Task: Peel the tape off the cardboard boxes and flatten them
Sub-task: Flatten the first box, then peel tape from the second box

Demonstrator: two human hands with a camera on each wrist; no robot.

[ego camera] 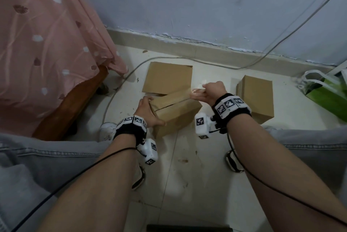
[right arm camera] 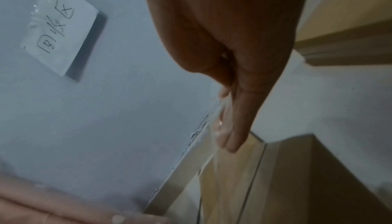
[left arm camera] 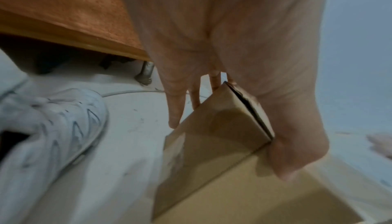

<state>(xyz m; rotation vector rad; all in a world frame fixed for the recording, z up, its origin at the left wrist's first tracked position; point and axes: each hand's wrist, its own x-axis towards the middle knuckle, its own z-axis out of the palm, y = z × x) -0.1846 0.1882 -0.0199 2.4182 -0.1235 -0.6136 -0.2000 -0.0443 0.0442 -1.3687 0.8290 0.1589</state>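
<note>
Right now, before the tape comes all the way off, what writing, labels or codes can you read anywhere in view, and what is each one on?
"回收区": handwritten in black on the white paper note taped to the wall; the strokes are slightly blurred, so this is my best reading.
Black-and-white square marker patterns, no letters or digits: on the left wristband and the right wristband.
Held cardboard box, tape strip and the other boxes: no print visible.
</note>
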